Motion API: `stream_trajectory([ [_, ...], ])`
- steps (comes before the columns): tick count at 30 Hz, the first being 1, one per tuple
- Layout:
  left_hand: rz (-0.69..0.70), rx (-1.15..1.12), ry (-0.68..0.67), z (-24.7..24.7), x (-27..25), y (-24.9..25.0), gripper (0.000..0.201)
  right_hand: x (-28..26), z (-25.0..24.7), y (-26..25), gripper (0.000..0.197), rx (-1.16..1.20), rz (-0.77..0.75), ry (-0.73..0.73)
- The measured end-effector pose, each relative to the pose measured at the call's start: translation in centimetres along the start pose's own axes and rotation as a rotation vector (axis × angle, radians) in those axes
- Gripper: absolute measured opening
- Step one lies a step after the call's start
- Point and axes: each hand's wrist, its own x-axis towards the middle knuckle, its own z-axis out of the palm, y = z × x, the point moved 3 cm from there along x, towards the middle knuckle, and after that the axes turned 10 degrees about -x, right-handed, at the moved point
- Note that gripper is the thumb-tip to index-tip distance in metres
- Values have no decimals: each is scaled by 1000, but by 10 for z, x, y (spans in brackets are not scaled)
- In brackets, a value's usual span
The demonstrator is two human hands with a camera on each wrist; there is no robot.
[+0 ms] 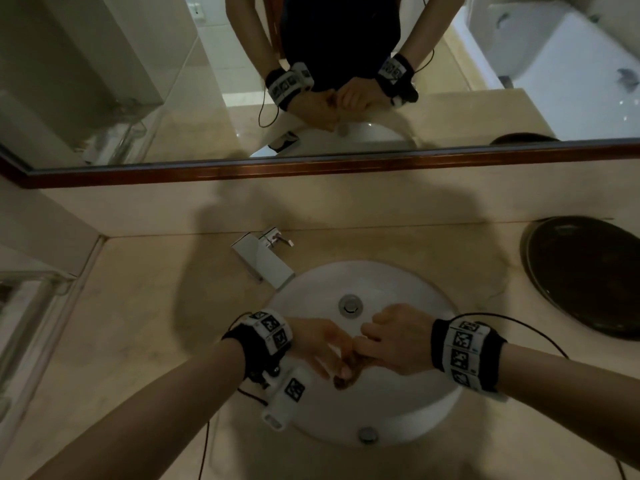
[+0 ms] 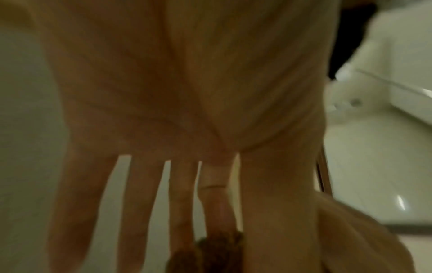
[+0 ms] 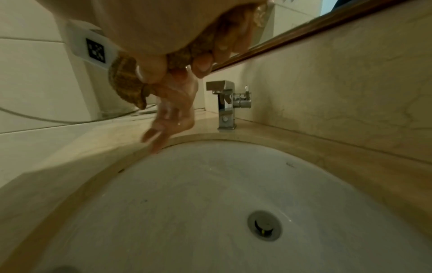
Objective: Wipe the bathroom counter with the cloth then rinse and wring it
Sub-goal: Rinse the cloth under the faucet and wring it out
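Note:
Both hands hang over the white sink (image 1: 398,282). My right hand (image 1: 394,341) is curled round a bunched brown cloth (image 1: 343,382); only a small dark end shows below the knuckles in the head view. The right wrist view has the cloth (image 3: 126,81) squeezed in the fist, bulging out at the left. My left hand (image 1: 322,348) reaches in from the left with straight, spread fingers (image 2: 138,203), and their tips meet the cloth (image 2: 217,253). Those left fingers (image 3: 168,118) look wet and point down toward the basin (image 3: 210,184).
A square chrome faucet (image 1: 263,261) stands behind the sink on the left, with no water seen running. The drain (image 1: 350,305) is just beyond the hands. A dark round tray (image 1: 585,275) lies on the beige counter (image 1: 138,306) at right. A glass shelf (image 1: 31,296) juts in at left, under the mirror (image 1: 138,81).

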Motion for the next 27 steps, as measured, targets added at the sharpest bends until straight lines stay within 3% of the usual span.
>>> stream_trajectory([
  [2,3,-303,-40,4,2,-3,24,-2,-4,7,38,-55,21,102],
  [6,19,-447,2,8,7,-1,35,-8,1,7,37,-69,104,151],
  [9,-11,-271,-21,12,10,4,21,-9,18,1,40,-24,155,34],
  [12,-33,109,199,10,13,9,23,-5,27,0,39,51,293,-178],
  [14,-65,356,327,9,18,12,23,1,31,-1,21,160,464,-340],
  [16,-166,580,436,11,26,13,27,9,37,-1,14,336,678,-550],
  [18,-232,774,536,13,32,14,22,14,48,-4,21,587,914,-657],
  [20,-217,966,563,15,32,15,12,15,58,-10,32,974,1167,-645],
  [23,-81,1116,594,13,33,10,17,7,56,-26,34,1674,1472,-475],
  [25,18,1151,634,12,28,8,16,3,50,-32,36,2050,1489,-366],
  [27,41,1146,673,10,23,7,17,1,48,-31,40,2146,1394,-328],
])
